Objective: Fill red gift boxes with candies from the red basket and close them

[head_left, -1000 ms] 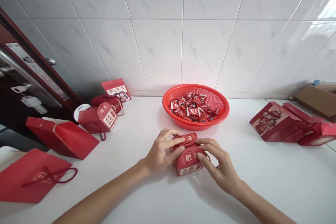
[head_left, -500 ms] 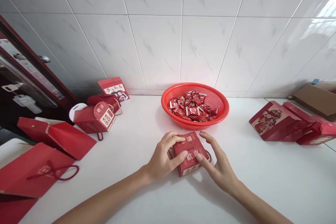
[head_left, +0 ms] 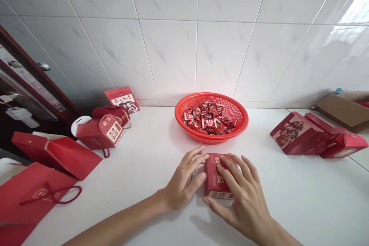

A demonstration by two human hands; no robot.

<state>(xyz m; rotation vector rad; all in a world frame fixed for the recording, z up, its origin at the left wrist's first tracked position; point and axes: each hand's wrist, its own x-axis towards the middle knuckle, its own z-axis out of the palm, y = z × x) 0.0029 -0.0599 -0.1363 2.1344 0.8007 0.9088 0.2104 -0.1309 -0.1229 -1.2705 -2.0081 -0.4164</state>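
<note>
- Since the earlier frame, we find the red printed cardboard box [head_left: 212, 173] shifted rightward and turned squarer; the right hand [head_left: 245, 190] has come over its top.
- Box position: on the smooth white countertop [head_left: 155, 150], in front of the round red plastic basket [head_left: 244, 128], apart from it.
- Right hand: spread flat across the top, thumb by the near left corner.
- Left hand [head_left: 181, 182]: open, fingertips at the left edge; we cannot confirm firm contact.
- We judge the step to be steadying and flattening the box. We advise even, light pressure, the left hand as a stop; heavy pressing could crease the card.
</note>
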